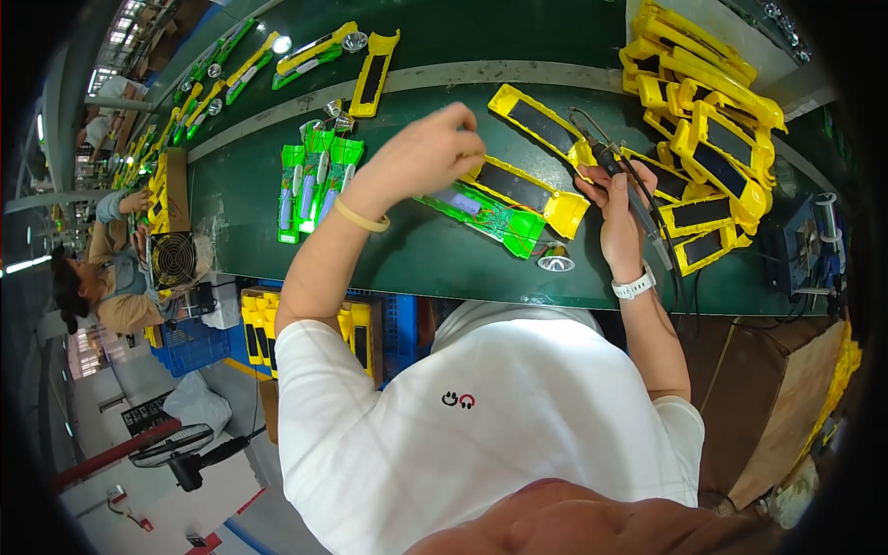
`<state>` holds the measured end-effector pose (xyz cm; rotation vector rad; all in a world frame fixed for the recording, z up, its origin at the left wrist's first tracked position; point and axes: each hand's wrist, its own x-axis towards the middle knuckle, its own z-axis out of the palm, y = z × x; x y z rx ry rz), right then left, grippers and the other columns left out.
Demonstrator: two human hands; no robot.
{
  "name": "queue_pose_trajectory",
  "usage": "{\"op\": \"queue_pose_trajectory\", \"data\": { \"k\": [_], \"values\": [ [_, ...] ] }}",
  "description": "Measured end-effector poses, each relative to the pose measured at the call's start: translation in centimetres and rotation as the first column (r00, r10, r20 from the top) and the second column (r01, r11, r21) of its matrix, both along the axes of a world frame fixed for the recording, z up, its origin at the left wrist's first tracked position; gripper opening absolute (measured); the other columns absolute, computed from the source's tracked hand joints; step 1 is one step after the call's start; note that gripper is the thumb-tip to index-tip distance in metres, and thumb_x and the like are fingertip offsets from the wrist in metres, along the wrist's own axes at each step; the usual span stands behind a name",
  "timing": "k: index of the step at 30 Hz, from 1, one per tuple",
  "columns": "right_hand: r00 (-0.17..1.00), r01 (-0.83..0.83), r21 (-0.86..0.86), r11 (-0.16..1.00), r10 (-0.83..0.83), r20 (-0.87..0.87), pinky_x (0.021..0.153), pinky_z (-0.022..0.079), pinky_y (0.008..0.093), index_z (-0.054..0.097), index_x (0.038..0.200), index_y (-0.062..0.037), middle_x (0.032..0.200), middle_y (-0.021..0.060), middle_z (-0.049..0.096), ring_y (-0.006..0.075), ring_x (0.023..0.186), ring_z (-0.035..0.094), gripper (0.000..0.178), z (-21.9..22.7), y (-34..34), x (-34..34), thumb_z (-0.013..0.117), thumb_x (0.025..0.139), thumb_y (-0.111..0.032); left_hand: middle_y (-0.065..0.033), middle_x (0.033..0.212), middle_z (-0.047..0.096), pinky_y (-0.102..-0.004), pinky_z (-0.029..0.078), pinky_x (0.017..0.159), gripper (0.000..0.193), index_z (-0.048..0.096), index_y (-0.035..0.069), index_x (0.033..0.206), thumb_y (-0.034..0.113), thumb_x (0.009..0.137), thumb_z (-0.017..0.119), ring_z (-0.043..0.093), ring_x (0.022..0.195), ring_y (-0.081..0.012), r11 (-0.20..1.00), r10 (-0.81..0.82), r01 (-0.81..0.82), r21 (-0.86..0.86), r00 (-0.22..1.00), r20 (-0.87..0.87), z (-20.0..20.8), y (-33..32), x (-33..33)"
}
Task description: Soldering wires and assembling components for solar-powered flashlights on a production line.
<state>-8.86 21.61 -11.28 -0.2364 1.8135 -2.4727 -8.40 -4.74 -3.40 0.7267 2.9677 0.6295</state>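
Note:
My left hand [433,153] is closed above the yellow casing with a dark panel [513,183]; whatever its fingers may hold is hidden. In my right hand [622,208] is a soldering iron [605,157], with a dark grip and a cable trailing down. Beneath my left hand, a green casing [504,222] lies open against the yellow one, showing a purple battery cell [460,199], circuit board and thin wires. A round silver reflector [556,257] lies beside its right end. Another yellow casing [538,120] rests just beyond, its near end close to my right fingers.
Several green casings with cells [314,180] lie left of my left arm. A heap of yellow casings [717,139] fills the right side, near a blue soldering station [800,250]. More units [314,54] line the bench's far strip. A co-worker [116,277] sits left, beside a fan [174,259].

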Motion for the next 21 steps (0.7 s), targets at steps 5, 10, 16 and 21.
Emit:
{"op": "queue_pose_trajectory", "data": {
  "k": [5, 10, 16, 21],
  "values": [
    [1.000, -0.016, -0.057, 0.998, 0.018, 0.023, 0.087, 0.050, 0.0365, 0.026, 0.115, -0.0061, 0.106, 0.0193, 0.054, 0.0248, 0.100, 0.059, 0.031, -0.1, -0.2, -0.1, 0.042, 0.096, -0.025, -0.0080, 0.099, 0.059, -0.0369, 0.043, 0.087, 0.010, 0.063, 0.005, 0.081, 0.009, 0.071, 0.064, 0.054, 0.100, -0.0262, 0.967, -0.254, 0.243, -0.081, 0.947, -0.197, -2.3, 0.3, -1.7],
    [0.999, 0.002, -0.037, 0.999, -0.001, 0.037, 0.088, 0.050, 0.0379, 0.026, 0.116, -0.0067, 0.107, 0.0188, 0.055, 0.0251, 0.100, 0.060, 0.027, -0.5, 0.4, 0.1, 0.039, 0.098, -0.021, -0.0146, 0.116, 0.053, -0.0472, 0.030, 0.103, 0.040, 0.050, 0.009, 0.097, 0.018, 0.065, 0.071, 0.045, 0.116, -0.0343, 0.951, -0.264, 0.234, 0.200, 0.954, 0.144, -0.4, -1.1, 1.8],
    [0.998, -0.002, -0.045, 0.999, 0.005, 0.059, 0.087, 0.050, 0.0405, 0.026, 0.118, -0.0066, 0.104, 0.0185, 0.057, 0.0274, 0.099, 0.060, 0.027, -0.5, 0.8, -0.1, 0.037, 0.098, -0.020, -0.0118, 0.101, 0.054, -0.0370, 0.045, 0.081, 0.043, 0.042, 0.008, 0.093, 0.011, 0.064, 0.074, 0.054, 0.092, -0.0312, 0.938, -0.210, 0.183, 0.295, 0.976, 0.061, -3.2, -1.9, 5.2],
    [0.998, 0.050, 0.026, 0.998, -0.051, 0.029, 0.085, 0.051, 0.0415, 0.027, 0.116, -0.0060, 0.103, 0.0188, 0.056, 0.0299, 0.096, 0.061, 0.036, 0.1, 0.3, 0.1, 0.043, 0.096, -0.031, -0.0161, 0.095, 0.053, -0.0360, 0.046, 0.074, 0.046, 0.042, 0.005, 0.099, 0.020, 0.068, 0.072, 0.055, 0.084, -0.0307, 0.920, 0.248, -0.202, 0.335, 0.964, -0.098, -0.8, -6.0, -4.5]
  ]
}}
